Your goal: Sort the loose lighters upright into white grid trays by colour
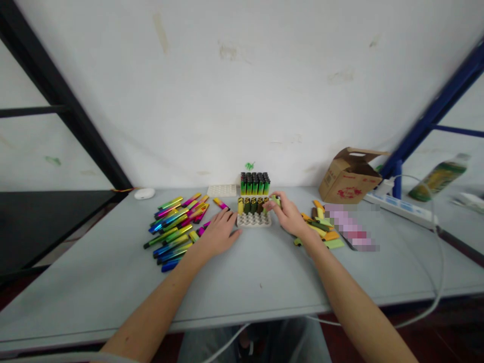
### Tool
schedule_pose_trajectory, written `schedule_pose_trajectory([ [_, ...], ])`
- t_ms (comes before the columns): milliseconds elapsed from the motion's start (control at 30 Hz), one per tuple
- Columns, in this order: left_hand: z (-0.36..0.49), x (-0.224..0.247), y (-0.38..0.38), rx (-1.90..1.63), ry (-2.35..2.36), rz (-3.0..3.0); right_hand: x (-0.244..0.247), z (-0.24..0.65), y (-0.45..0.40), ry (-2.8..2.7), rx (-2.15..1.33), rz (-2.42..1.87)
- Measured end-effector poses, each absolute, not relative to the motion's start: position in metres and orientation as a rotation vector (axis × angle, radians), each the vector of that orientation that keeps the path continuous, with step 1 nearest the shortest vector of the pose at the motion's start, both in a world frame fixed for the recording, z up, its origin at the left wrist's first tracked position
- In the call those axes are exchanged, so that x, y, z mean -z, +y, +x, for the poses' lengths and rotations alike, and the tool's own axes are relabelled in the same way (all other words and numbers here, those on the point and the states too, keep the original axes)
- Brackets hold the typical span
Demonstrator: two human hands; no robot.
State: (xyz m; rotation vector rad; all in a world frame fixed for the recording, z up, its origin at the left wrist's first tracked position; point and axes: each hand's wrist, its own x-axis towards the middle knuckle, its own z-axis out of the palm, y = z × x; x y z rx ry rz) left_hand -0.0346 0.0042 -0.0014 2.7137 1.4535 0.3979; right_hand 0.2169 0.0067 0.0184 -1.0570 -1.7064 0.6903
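Observation:
A white tray with rows of holes stands in front of me, with a row of upright lighters in olive, yellow and dark green along its far side. My left hand lies at the tray's left edge, its fingers stretched out and nothing visible in them. My right hand is at the tray's far right corner, with its fingers closed on a light green lighter. The fingers partly cover that lighter. Just behind the tray stands a block of upright black-topped green-yellow lighters.
Shiny multicoloured lighters lie in a pile on the left. More yellow, orange and green ones lie at right, beside a blurred pink item. Around them are a second white tray, white case, cardboard box and power strip.

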Motion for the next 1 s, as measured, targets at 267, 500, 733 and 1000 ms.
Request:
schedule_pose_trajectory([
  [267,-0.034,-0.002,0.003,-0.326,1.46,2.72,-0.027,0.225,0.012,-1.938,-0.255,-1.01],
  [500,-0.034,-0.002,0.003,-0.314,1.465,2.71,-0.027,0.233,0.014,-1.906,-0.313,-1.101],
  [733,-0.035,-0.001,0.003,-0.301,1.462,2.707,-0.024,0.229,0.014,-1.923,-0.429,-1.097],
  [1000,-0.035,0.0,0.004,-0.308,1.47,2.709,-0.02,0.233,0.018,-1.979,-0.234,-1.029],
])
